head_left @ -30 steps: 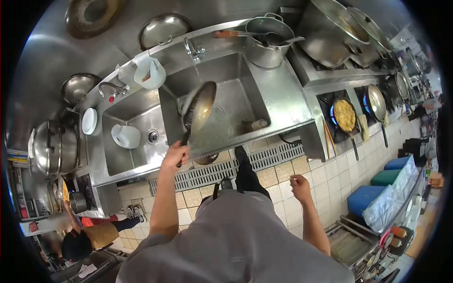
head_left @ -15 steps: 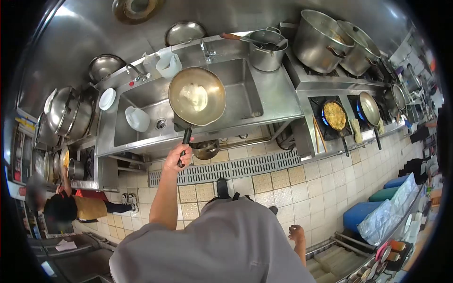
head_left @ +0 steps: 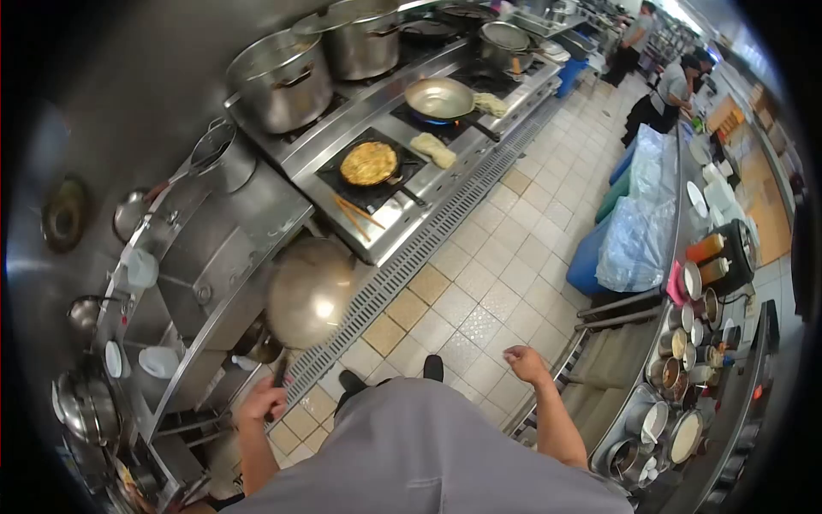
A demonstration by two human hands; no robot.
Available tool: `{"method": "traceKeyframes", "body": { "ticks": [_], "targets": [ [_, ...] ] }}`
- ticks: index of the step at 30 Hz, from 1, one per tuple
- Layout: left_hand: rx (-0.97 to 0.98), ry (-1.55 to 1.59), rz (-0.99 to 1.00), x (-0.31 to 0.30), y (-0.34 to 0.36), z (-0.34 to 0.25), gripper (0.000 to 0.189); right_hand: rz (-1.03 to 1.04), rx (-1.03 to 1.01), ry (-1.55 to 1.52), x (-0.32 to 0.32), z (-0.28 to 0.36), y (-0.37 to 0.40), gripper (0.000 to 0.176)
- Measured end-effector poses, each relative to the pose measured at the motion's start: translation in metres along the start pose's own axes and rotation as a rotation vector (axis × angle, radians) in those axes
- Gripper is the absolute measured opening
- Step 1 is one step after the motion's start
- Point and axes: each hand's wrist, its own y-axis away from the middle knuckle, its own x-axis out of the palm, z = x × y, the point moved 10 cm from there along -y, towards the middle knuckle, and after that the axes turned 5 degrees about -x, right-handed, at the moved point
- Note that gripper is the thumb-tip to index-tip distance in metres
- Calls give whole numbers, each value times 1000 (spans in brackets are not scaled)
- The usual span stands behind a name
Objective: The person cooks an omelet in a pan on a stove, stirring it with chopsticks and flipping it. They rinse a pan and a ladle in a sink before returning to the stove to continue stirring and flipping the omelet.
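Note:
My left hand (head_left: 262, 400) is closed around the dark handle of a wide metal frying pan (head_left: 310, 295). The pan is held over the floor grate, beside the sink counter, and its inside looks bare. My right hand (head_left: 525, 364) hangs over the tiled floor, holding nothing, its fingers loosely bent and apart. On the stove ahead, a golden omelette-like round (head_left: 370, 163) fills a black pan, whose handle points toward the aisle. Wooden chopsticks (head_left: 358, 216) lie on the stove front near it. Farther along, a second metal pan (head_left: 439, 99) stands over a blue flame.
Two large stockpots (head_left: 282, 90) stand on the back burners. Folded cloths (head_left: 433, 151) lie by the pan handles. The sink (head_left: 201, 291) is on my left. Blue bins (head_left: 591, 261) with plastic covers and a counter of ingredient containers line the right. Co-workers (head_left: 672, 90) stand down the aisle.
My view and body have turned right, toward the stove and aisle. The frying pan in my left hand has moved from over the sink to beside the stove's end. My right hand has risen.

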Motion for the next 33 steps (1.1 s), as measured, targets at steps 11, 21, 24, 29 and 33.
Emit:
{"method": "traceKeyframes", "body": {
  "ticks": [11,21,24,29,33],
  "targets": [
    [-72,-371,929,491,-144,-72,28,628,-29,-1710,34,178,-49,42],
    [181,-1219,568,375,-378,-95,40,-281,495,-2101,-166,-21,-146,30],
    [-242,-1333,424,241,-424,-13,28,-293,598,-1937,-199,-12,-160,24],
    [2,-1505,6,54,-369,102,50,-266,237,-1515,-327,6,-293,25],
    [-457,27,-533,91,-294,81,15,-186,161,-1178,-409,9,-428,20]
  ]
}}
